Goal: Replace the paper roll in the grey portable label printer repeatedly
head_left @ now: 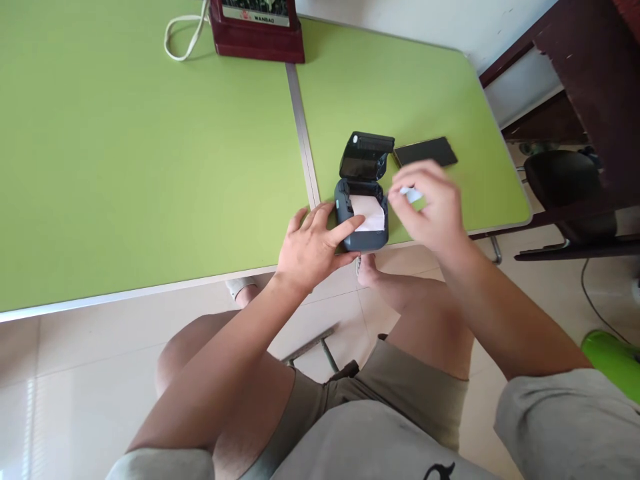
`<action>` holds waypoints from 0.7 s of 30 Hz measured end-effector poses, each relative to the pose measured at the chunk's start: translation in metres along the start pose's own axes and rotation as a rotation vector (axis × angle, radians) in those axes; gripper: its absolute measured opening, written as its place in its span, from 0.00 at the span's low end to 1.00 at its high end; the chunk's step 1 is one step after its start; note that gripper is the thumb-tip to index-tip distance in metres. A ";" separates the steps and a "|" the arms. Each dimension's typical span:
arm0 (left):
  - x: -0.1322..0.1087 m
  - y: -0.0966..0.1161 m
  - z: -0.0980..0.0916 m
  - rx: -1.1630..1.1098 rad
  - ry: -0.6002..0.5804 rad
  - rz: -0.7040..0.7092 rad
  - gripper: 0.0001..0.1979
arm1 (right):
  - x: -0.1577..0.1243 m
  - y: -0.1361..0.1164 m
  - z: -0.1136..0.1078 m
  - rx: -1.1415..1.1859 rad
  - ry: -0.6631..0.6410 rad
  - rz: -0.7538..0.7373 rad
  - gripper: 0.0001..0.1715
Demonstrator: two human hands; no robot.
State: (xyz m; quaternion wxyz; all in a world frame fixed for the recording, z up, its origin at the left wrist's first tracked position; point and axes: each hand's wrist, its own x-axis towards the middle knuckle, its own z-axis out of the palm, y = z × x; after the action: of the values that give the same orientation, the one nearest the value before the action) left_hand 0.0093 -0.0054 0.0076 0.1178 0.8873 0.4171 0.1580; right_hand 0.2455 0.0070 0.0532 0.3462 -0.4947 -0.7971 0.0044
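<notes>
A small dark label printer (pixel 370 241) stands near the front edge of the green table, its black lid (pixel 364 157) raised. White paper (pixel 367 212) lies inside its compartment. My left hand (pixel 315 243) grips the printer's left side, with the index finger or thumb reaching onto the paper and another finger along the front. Just right of the printer, my right hand (pixel 430 200) is raised and slightly blurred, its fingers pinching a small white scrap of paper (pixel 411 194).
Behind my right hand lies a black phone (pixel 427 152). A dark red framed stand (pixel 260 41) with a white cord (pixel 186 50) sits at the table's back. A metal seam (pixel 303 133) crosses the green table (pixel 150 167). A dark chair (pixel 565 193) is at the right.
</notes>
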 end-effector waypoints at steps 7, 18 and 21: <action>0.002 0.001 -0.003 0.006 -0.039 0.005 0.28 | 0.021 0.019 0.000 -0.108 -0.111 0.188 0.35; 0.003 0.001 -0.001 -0.048 -0.049 -0.017 0.29 | -0.034 -0.008 0.033 0.556 0.111 0.881 0.42; 0.003 0.001 0.000 -0.042 -0.054 -0.017 0.29 | -0.025 -0.004 0.037 0.590 0.016 0.940 0.43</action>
State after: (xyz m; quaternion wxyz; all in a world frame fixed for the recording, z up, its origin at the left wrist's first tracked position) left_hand 0.0118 -0.0034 0.0088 0.1490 0.8849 0.4180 0.1417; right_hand 0.2288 -0.0026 0.0127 0.4369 -0.6792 -0.4530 0.3776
